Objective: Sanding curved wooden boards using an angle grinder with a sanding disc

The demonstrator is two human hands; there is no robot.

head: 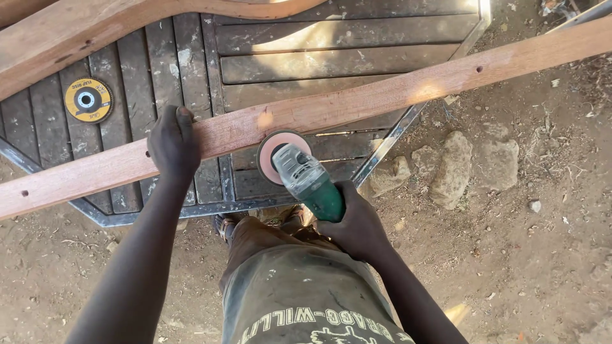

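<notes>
Nearest the camera, the person's dusty grey-green shorts (299, 299) fill the bottom of the view, with both arms reaching forward over them. The right hand (358, 224) is closed around the green body of an angle grinder (310, 179), whose grey head points up and away. The grinder's round pinkish sanding disc (273, 148) meets the near edge of a long reddish wooden plank (357, 102); whether it presses on the wood or just skims it is hard to tell from this angle. The left hand (173, 145) is clamped over the same plank further to the left, fingers wrapped over its far edge. The plank runs slantwise across the whole view, low at the left and high at the right, lying on a dark slatted worktop (331, 64) with a metal frame. To the right of the worktop, pale stones (454, 167) sit in the bare dirt ground (542, 255). Further back on the slats, at the left, lies a spare yellow flap disc (88, 100). Beyond it a second, wider curved timber (95, 28) crosses the top left corner.
</notes>
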